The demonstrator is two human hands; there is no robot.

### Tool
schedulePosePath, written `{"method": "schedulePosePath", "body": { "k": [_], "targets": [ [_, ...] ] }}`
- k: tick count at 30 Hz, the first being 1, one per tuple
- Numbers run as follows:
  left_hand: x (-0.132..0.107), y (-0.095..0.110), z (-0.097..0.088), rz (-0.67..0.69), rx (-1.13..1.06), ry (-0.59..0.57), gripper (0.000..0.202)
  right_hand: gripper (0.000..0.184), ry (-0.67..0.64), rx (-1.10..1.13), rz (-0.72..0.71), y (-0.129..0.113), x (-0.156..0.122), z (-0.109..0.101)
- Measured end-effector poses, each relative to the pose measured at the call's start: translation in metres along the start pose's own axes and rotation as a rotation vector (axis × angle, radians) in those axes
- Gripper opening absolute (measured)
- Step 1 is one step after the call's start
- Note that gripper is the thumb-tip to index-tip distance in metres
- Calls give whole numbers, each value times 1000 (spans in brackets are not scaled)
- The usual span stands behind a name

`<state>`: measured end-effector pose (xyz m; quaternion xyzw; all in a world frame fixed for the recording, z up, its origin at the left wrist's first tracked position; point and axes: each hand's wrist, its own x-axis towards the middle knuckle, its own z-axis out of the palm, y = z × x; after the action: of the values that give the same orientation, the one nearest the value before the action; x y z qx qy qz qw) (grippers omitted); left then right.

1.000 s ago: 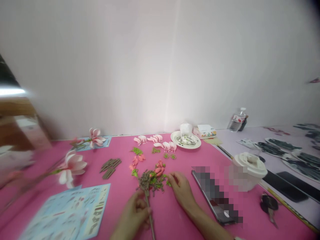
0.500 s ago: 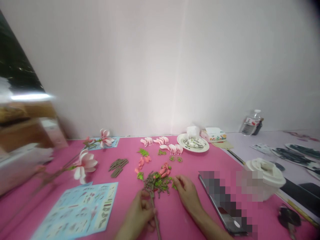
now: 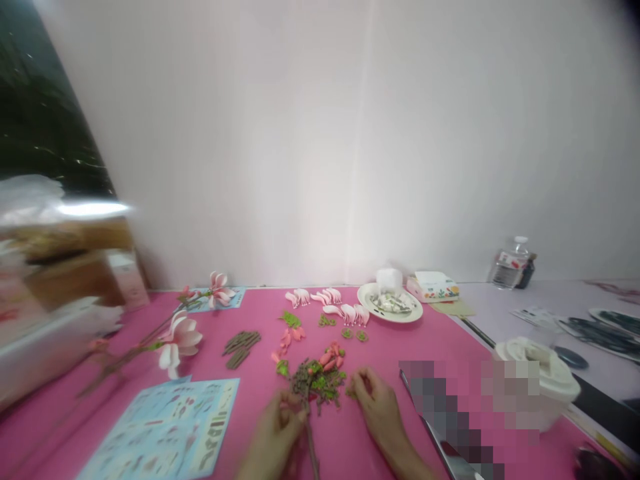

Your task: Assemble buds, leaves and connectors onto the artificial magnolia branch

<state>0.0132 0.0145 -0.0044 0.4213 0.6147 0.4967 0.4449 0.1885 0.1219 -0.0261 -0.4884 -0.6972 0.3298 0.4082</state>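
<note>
L hand (image 3: 277, 427) grips the stem (image 3: 311, 447) by the heap (image 3: 320, 385); R hand (image 3: 379, 408) is just right of it, can't tell if it's pinching anything. Stem's well in from the pink surface's (image 3: 410, 340) far edge. Prob light, stiff plastic, bit snappy; hold mid-shaft.

"What shows of the wearer's body?"

"At about half past six, a bare, broad-backed left hand (image 3: 277, 420) with rounded knuckles, joined to a bare, smooth left forearm (image 3: 254, 465)."

"And the other side?"

"Towards five o'clock, a bare, narrow right hand (image 3: 376, 400), its wrist widening into a bare, tapering right forearm (image 3: 411, 461)."

"The fingers?"

"Slim, I think, though blur softens their outlines; the nails are too small to judge."
</note>
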Motion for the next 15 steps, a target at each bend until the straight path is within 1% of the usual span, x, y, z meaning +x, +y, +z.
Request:
{"method": "schedulePosePath", "body": {
  "k": [2, 3, 5, 8, 9, 10, 12, 15],
  "targets": [
    [4, 16, -7, 162, 258, 46, 19, 26, -2, 11, 14, 1, 0, 0],
    [10, 25, -11, 186, 307, 86, 18, 25, -2, 14, 21, 1, 0, 0],
    [30, 42, -23, 202, 379, 109, 19, 25, -5, 19, 30, -1, -1, 0],
    [75, 61, -43, 210, 524, 154, 18, 25, -12, 27, 39, -6, -1, -1],
    [92, 65, -51, 201, 575, 168, 19, 25, -11, 28, 41, -7, -2, -1],
    [108, 67, -58, 181, 627, 178, 25, 25, -8, 29, 43, -8, -2, -1],
    [137, 67, -70, 149, 736, 209, 32, 23, 6, 23, 46, -8, -2, 0],
    [168, 63, -79, 117, 890, 220, 32, 22, 26, 6, 45, -6, -1, 2]
  ]
}}
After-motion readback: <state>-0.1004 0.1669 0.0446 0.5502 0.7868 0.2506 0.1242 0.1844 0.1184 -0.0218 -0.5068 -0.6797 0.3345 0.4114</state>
